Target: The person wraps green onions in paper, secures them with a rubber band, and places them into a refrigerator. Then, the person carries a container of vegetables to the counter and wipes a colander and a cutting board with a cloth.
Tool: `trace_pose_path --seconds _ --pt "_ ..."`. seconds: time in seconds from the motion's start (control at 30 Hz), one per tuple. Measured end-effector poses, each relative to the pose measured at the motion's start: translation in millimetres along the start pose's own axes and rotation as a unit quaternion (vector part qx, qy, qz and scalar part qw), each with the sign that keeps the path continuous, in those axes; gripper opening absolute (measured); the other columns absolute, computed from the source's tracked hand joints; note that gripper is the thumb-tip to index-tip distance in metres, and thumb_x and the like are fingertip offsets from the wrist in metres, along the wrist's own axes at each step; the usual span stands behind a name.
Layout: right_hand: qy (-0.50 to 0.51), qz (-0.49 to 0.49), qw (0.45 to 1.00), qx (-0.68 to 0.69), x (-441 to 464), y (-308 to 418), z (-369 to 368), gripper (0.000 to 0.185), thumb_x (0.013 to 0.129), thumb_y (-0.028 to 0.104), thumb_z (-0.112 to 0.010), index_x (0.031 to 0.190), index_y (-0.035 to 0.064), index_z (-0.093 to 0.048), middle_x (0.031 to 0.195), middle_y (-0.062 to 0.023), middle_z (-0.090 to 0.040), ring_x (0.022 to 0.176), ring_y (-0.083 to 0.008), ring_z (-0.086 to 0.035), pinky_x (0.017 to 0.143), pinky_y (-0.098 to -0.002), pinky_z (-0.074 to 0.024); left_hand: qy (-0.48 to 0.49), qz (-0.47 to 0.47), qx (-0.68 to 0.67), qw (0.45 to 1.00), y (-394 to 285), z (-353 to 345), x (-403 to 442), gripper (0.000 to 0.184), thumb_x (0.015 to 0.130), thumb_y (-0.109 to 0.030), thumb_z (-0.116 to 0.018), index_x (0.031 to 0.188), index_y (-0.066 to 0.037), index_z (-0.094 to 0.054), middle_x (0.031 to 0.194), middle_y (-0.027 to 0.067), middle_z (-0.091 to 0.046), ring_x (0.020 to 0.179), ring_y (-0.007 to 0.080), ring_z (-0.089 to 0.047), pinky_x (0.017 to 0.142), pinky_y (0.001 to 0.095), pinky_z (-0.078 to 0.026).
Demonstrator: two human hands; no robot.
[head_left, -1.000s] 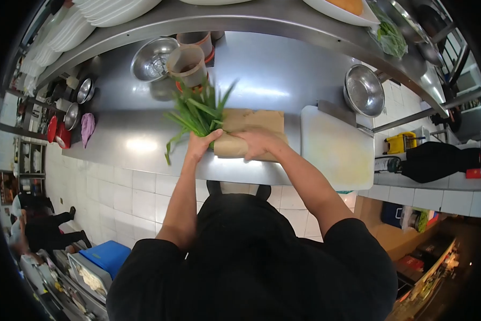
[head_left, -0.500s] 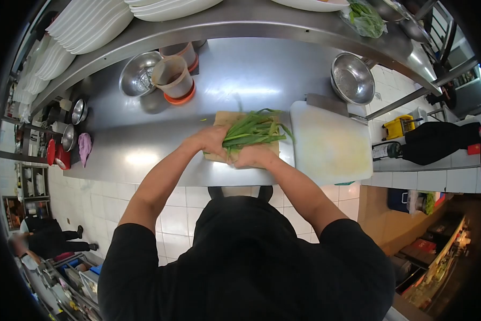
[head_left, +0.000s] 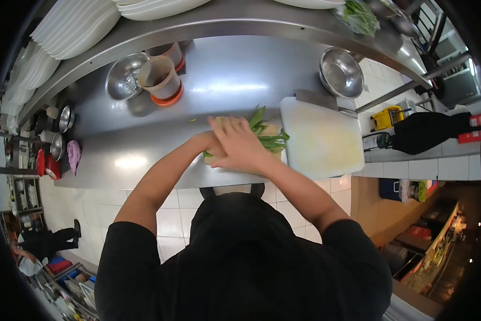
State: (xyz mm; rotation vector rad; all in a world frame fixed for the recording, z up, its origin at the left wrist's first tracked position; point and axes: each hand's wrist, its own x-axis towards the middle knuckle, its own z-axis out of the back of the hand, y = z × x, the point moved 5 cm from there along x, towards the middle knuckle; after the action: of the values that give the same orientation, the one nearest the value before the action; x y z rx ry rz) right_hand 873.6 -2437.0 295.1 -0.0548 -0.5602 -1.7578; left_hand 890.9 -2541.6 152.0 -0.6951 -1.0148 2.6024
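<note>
One counter [head_left: 102,131] bears a board [head_left: 321,135] toward 3 o'clock and, near its 6 o'clock edge, a brown sheet [head_left: 272,130] with greens [head_left: 273,143] on it, leaves showing beyond the fingers from 1 to 3 o'clock. Flat and almost straight-fingered, the right hand [head_left: 243,144] covers most of the left hand [head_left: 212,142], whose grip I cannot tell. Likely light, limp and easily bruised, the greens suit a loose hold around mid-bunch.

Your one wide camera faces forward and down from your head, close above your shirt [head_left: 240,262] at bottom centre; your left hand [head_left: 210,143] and right hand [head_left: 244,145] appear mid-frame, the shelf [head_left: 240,25] across the top.
</note>
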Motion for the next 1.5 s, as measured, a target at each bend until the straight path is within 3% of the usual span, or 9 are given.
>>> trace_pose_path --seconds 0.07,0.27,0.6,0.7,0.8,0.93,1.0,1.2,1.5 --pt "0.260 -0.009 0.964 0.064 2.8 -36.9 -69.6 0.103 0.069 0.056 -0.085 0.141 -0.0055 -0.043 0.111 -0.0250 -0.069 0.109 -0.0403 -0.065 0.098 -0.0478 -0.0481 0.122 0.087 0.034 0.988 -4.0 -0.4 -4.4 0.084 0.059 -0.045 -0.090 0.132 -0.013 -0.065 0.132 0.0208 -0.064 0.124 0.0373 -0.057 0.104 0.0467 -0.046" --pt "0.366 -0.103 0.920 0.098 -38.7 -71.4 -81.0 0.109 0.066 0.066 -0.081 0.138 -0.0066 -0.042 0.110 -0.0282 -0.068 0.100 -0.0435 -0.069 0.085 -0.0484 -0.0549 0.029 0.100 0.066 0.992 -1.1 4.6 -10.3 0.082 0.059 -0.042 -0.089 0.130 -0.011 -0.063 0.125 0.0213 -0.067 0.122 0.0409 -0.058 0.102 0.0462 -0.049" --pt "0.311 -0.156 0.933 0.095 -58.5 -76.7 -80.4 0.089 0.069 0.060 -0.079 0.122 -0.0060 -0.053 0.110 -0.0282 -0.069 0.099 -0.0431 -0.069 0.087 -0.0483 -0.0558 0.030 0.124 0.157 0.979 -15.7 20.8 -8.9 0.084 0.059 -0.039 -0.088 0.132 -0.007 -0.060 0.125 0.0207 -0.063 0.130 0.0422 -0.049 0.109 0.0517 -0.041" --pt "0.277 -0.133 0.940 0.149 -53.6 -89.4 -85.6 0.089 0.068 0.060 -0.080 0.121 -0.0070 -0.054 0.109 -0.0281 -0.069 0.100 -0.0427 -0.068 0.089 -0.0473 -0.0552 -0.092 0.084 0.029 0.992 -24.7 32.8 -15.2 0.092 0.061 -0.042 -0.091 0.138 -0.007 -0.056 0.129 0.0196 -0.060 0.130 0.0424 -0.050 0.110 0.0502 -0.042" --pt "0.308 -0.149 0.922 0.178 -52.7 -101.8 -92.6 0.091 0.068 0.061 -0.079 0.121 -0.0083 -0.056 0.110 -0.0271 -0.069 0.100 -0.0426 -0.068 0.090 -0.0452 -0.0548 0.012 0.106 0.152 0.983 -34.6 10.9 -17.3 0.108 0.058 -0.049 -0.093 0.145 0.000 -0.048 0.133 0.0202 -0.057 0.128 0.0441 -0.052 0.111 0.0479 -0.042" --pt "0.323 -0.128 0.922 0.173 -52.0 -102.3 -100.2 0.088 0.070 0.060 -0.078 0.122 -0.0080 -0.058 0.110 -0.0291 -0.069 0.105 -0.0418 -0.067 0.092 -0.0451 -0.0531 -0.109 0.028 0.336 0.935 -56.9 -0.4 -30.8 0.110 0.056 -0.048 -0.094 0.138 0.010 -0.048 0.129 0.0196 -0.061 0.124 0.0362 -0.058 0.109 0.0473 -0.044" --pt "0.338 -0.120 0.920 0.156 -47.3 -102.2 -94.3 0.089 0.070 0.060 -0.078 0.123 -0.0091 -0.057 0.112 -0.0293 -0.069 0.106 -0.0413 -0.066 0.093 -0.0446 -0.0530 -0.093 0.053 0.320 0.941 -47.8 -1.5 -19.8 0.086 0.062 -0.036 -0.092 0.128 0.005 -0.055 0.126 0.0190 -0.063 0.117 0.0341 -0.061 0.105 0.0432 -0.046" --pt "0.231 -0.123 0.965 0.027 -61.7 -94.2 -78.2 0.103 0.070 0.058 -0.081 0.138 -0.0107 -0.047 0.132 -0.0299 -0.059 0.117 -0.0445 -0.062 0.101 -0.0465 -0.0513 0.061 0.143 0.185 0.970 -31.0 19.3 5.9 0.081 0.059 -0.037 -0.090 0.127 -0.005 -0.058 0.129 0.0163 -0.063 0.120 0.0355 -0.060 0.100 0.0462 -0.050" --pt "0.250 -0.160 0.955 0.019 -60.9 -101.5 -60.1 0.101 0.065 0.046 -0.085 0.139 -0.0082 -0.044 0.123 -0.0284 -0.064 0.112 -0.0418 -0.066 0.094 -0.0478 -0.0554 0.148 0.064 0.251 0.955 -5.3 40.8 51.1 0.103 0.047 -0.044 -0.094 0.139 -0.017 -0.056 0.130 0.0171 -0.060 0.127 0.0378 -0.051 0.105 0.0462 -0.047"
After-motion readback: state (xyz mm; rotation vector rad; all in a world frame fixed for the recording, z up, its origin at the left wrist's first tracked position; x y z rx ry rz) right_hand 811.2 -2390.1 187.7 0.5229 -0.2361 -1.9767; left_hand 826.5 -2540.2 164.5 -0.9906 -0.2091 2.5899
